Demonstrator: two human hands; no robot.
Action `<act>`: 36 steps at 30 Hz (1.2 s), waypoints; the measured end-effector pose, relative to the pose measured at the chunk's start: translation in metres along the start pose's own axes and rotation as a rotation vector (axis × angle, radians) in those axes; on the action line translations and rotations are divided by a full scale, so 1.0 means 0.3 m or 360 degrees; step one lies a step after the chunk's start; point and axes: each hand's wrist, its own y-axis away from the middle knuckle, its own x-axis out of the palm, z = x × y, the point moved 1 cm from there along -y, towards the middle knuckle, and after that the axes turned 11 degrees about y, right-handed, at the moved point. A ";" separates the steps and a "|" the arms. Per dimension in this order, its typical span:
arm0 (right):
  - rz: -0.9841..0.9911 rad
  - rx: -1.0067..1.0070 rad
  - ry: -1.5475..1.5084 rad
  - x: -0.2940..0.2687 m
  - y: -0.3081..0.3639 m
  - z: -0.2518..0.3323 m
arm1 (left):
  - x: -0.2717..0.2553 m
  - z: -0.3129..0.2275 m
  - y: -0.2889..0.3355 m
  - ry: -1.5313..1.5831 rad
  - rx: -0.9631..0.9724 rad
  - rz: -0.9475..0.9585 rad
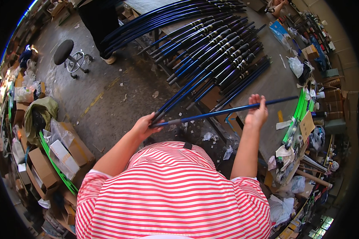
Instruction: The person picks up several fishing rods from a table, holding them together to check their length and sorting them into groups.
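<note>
A slim blue fishing rod section (215, 114) with dark ends lies across in front of me, tilted up slightly toward the right. My left hand (143, 126) is closed around its left end. The near ends of other blue rods (179, 95) meet at the same fingers; whether the hand grips those too I cannot tell. Toward the rod's right part, my right hand (257, 112) holds it between thumb and curled fingers. Beyond my hands, many rods with black grips (227, 49) lie in rows on the table (273, 133), several sticking out past its left edge.
A black round stool (64, 51) stands at the far left, beside a person's dark-trousered leg (97, 26). Cardboard boxes (44, 169) and green rods (54, 159) crowd my left. More green rods (297, 113) and plastic bags (296, 67) lie at the right. Scraps litter the floor (123, 95).
</note>
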 end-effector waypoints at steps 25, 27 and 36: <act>0.1002 0.0670 0.0918 0.251 0.412 -0.440 | -0.823 -0.008 0.625 -0.1887 0.0911 -0.0990; 0.0986 0.0716 0.0928 0.264 0.405 -0.475 | -0.800 0.018 0.696 -0.1698 0.0857 -0.1073; 0.1035 0.0918 0.0906 0.268 0.420 -0.491 | -0.767 0.028 0.768 -0.1151 0.0745 -0.1301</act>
